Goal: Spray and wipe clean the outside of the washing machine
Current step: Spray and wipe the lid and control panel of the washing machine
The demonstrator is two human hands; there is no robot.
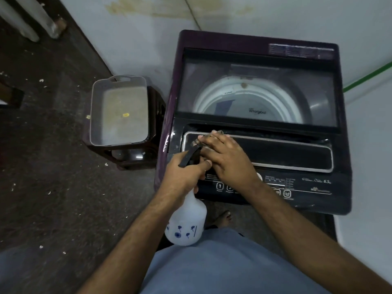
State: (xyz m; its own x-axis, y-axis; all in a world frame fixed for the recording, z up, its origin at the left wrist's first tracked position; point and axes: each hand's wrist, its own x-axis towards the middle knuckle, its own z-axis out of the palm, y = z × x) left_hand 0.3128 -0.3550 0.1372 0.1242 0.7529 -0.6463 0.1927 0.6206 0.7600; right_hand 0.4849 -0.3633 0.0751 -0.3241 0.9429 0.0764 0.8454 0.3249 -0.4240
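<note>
White spray bottle (186, 221) upright, nozzle facing washing machine (265, 102).

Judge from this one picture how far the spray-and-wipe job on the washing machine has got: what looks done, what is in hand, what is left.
Done: nothing can be confirmed as clean. In hand: the left hand grips the spray bottle, and the right hand presses what seems to be a cloth, mostly hidden, on the front of the washing machine top. Left: pale streaks still show on the machine's left edge; the lid and control panel look untouched.

Stained pale wall (148, 22) — dark speckled floor (42, 166)
</note>
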